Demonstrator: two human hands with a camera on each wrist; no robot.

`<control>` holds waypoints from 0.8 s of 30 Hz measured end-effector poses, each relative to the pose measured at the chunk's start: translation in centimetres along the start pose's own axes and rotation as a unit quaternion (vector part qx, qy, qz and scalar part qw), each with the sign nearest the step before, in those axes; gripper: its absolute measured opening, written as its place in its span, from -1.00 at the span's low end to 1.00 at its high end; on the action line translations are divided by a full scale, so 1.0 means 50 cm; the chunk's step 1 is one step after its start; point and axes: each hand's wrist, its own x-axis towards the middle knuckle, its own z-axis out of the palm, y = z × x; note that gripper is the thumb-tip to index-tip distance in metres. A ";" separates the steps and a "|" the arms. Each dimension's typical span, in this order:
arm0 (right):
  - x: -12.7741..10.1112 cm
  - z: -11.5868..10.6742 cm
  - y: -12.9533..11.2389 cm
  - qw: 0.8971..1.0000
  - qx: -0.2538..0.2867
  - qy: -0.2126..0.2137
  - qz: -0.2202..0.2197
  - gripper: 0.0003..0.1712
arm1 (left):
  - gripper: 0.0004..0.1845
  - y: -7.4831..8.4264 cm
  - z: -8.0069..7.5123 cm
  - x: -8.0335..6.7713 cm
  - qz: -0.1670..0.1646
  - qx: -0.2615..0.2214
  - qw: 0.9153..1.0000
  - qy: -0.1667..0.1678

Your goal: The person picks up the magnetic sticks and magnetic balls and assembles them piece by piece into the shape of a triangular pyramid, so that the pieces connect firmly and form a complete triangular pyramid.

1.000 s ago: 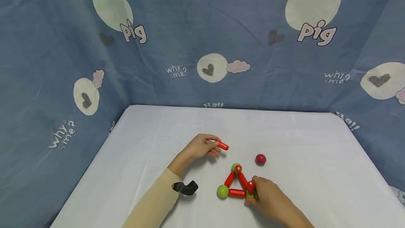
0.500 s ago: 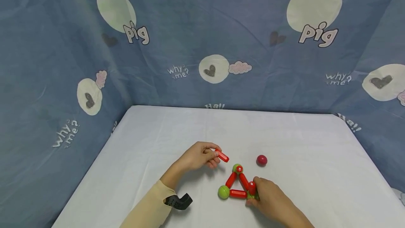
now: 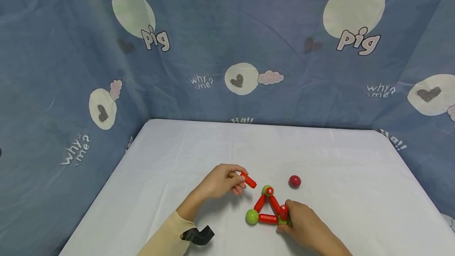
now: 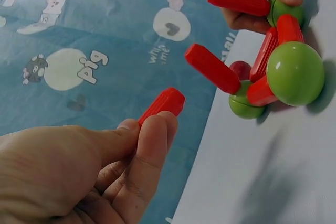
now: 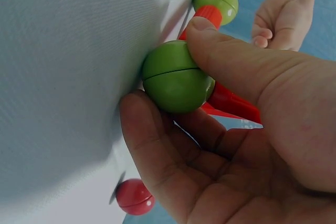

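My left hand (image 3: 222, 181) pinches a loose red rod (image 4: 164, 106) between thumb and fingers, held above the table. To its right on the table lies a triangle of red rods joined by green balls at the corners. Its left ball (image 3: 252, 217) carries no upright rod. From the far ball (image 4: 247, 100) one red rod (image 4: 212, 68) stands up, and another upright rod (image 4: 239, 0) rises from the right ball (image 5: 176, 77). My right hand (image 3: 303, 222) grips that right ball, thumb on one side and fingers on the other.
A single red ball (image 3: 294, 181) rests on the white table (image 3: 355, 169), beyond the triangle to the right. A blue printed cloth (image 3: 199, 19) hangs behind and at the left of the table. A black strap (image 3: 198, 235) sits at the left sleeve.
My left hand has come down and nearer with the red rod, closer to the triangle's far corner. The right hand keeps its hold on the right ball.
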 end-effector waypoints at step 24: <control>-0.001 0.003 0.001 1.000 0.002 -0.002 -0.003 -0.51 | -0.80 0.042 0.010 -0.040 0.006 0.044 0.999 0.024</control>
